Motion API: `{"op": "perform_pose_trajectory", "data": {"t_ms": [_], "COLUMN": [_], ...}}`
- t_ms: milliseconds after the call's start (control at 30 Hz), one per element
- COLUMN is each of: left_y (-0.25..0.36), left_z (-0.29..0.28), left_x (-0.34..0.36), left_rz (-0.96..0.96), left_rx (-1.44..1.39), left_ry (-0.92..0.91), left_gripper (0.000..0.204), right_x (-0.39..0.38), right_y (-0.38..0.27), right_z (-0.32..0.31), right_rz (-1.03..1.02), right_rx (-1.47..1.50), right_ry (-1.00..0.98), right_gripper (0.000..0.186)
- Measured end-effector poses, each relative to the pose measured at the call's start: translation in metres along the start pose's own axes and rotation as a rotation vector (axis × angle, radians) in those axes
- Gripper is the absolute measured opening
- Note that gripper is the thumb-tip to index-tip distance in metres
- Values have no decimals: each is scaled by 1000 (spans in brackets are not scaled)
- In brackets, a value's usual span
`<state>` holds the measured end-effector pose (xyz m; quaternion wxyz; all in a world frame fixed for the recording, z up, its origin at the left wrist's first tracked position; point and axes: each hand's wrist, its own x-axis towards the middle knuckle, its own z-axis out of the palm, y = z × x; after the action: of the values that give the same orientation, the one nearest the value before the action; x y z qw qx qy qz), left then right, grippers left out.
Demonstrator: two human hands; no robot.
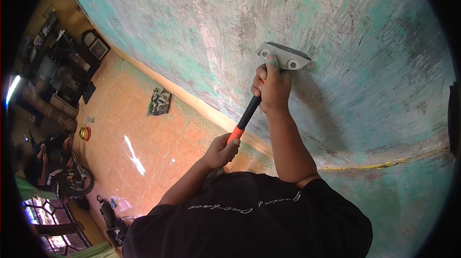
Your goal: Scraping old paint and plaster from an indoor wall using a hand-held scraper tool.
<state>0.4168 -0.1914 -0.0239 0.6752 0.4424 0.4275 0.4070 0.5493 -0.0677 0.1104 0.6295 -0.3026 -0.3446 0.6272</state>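
Against the mottled turquoise and whitish wall (pixel 201 32), a long-handled scraper (pixel 249 111) is held with its grey metal head (pixel 288 52) at the wall surface. My right hand (pixel 272 90) grips the scraper just below the head, its thumb raised onto the head's near side. Lower on the black and red handle, my left hand (pixel 222 151) is closed around the red grip at the end. Pale scratches and patches of scraped paint cover the wall around the blade.
The tiled floor (pixel 110 152) holds a crumpled camouflage cloth (pixel 158 102), paint flakes by the baseboard and a gold bowl (pixel 85 132). At left are a fan (pixel 62 79), dark furniture, a motorbike (pixel 77 179) with a person (pixel 41 164) beside it, and a grilled window (pixel 48 219).
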Motion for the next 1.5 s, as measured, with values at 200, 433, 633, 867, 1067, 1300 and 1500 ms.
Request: {"op": "perform_pose_trajectory", "data": {"t_ms": [200, 433, 633, 867, 1067, 1300, 1500], "left_y": [23, 38, 51, 67, 68, 71, 64], "left_z": [-12, -27, -34, -35, -30, -31, -28], "left_x": [-6, -10, -17, -23, -20, -19, -22], "left_rz": [-30, -24, -105, -45, -32, 2, 9], "left_rx": [46, 23, 80, 264, 332, 389, 387], "left_ry": [-129, -309, -294, -284, -269, -274, -270], "left_gripper": [29, 32, 33, 34, 35, 35, 34], "right_x": [2, -2, -2, -5, -1, -2, -6], "right_y": [-2, -7, -2, -4, -13, -11, -10], "right_z": [10, 22, 25, 27, 31, 24, 23], "right_rz": [5, -26, -31, -38, -30, -32, -25], "right_rx": [45, 46, 65, 74, 78, 101, 97], "right_ry": [48, 114, 187, 197, 177, 200, 189], "right_gripper": [28, 26, 26, 25, 23, 23, 25]}}
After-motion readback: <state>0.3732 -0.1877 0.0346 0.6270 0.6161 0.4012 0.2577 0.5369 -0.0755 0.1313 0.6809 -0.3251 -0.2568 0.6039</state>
